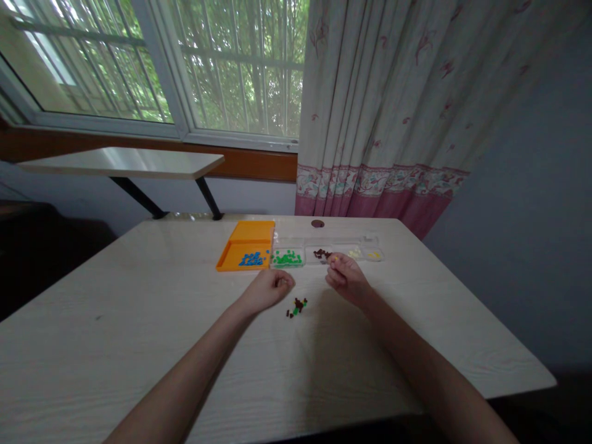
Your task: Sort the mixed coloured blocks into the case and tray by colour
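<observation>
My right hand [348,279] is raised over the table in front of the clear boxes, its fingertips pinching a small yellow piece [336,259]. My left hand [268,290] is closed with its fingers curled in, near the green pieces; whatever it may hold is hidden. Between and below the hands lies a small loose pile of brown, green and yellow pieces [300,305] on the tabletop. Behind the left hand is an open orange box [224,262] with blue pieces [253,259] in it. Beside it, green pieces [287,258] fill a clear compartment, and brown pieces [320,253] sit farther right.
Pale pieces [354,253] and yellow pieces [374,254] lie in the right-hand clear compartments. A round cable hole [317,224] is near the table's [139,320] back edge. A raised shelf [139,163] stands at back left, with a curtain [370,123] behind the table.
</observation>
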`<state>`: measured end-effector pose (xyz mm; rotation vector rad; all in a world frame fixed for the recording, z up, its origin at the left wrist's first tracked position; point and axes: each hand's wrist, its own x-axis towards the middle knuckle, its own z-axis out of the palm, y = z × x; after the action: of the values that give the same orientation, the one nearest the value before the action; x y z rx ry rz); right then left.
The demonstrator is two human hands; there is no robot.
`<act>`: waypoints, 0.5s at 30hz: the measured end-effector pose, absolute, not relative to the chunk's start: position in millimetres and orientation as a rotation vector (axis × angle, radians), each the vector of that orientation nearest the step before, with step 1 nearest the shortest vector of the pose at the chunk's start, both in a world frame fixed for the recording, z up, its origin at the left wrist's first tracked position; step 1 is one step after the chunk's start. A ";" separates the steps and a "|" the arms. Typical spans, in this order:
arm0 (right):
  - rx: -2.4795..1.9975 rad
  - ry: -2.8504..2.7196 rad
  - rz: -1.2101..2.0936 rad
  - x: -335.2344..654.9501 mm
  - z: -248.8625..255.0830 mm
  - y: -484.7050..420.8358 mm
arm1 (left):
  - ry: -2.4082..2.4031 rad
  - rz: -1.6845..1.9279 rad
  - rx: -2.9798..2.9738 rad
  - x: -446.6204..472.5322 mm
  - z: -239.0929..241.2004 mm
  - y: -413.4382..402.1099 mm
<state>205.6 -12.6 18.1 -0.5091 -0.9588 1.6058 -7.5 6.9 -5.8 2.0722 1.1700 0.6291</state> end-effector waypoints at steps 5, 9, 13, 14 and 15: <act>-0.475 -0.963 1.654 205.6 17.2 -12.6 | 1.039 0.480 2.205 -11.4 3.2 3.1; -0.472 -0.951 1.651 205.8 16.3 -13.0 | 1.042 0.428 2.233 -12.4 7.5 1.1; -0.484 -0.953 1.632 203.5 13.5 -12.7 | 1.030 0.358 2.249 -11.9 11.0 -0.5; -0.497 -0.951 1.620 203.7 13.1 -11.4 | 1.025 0.349 2.254 -11.7 11.7 -1.0; -0.511 -0.949 1.600 205.0 13.1 -9.3 | 1.020 0.345 2.259 -11.5 12.2 -1.4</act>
<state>205.0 -9.3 13.1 -0.5107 -0.9487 1.5999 -11.5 -1.4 12.2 2.2586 1.0203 0.3445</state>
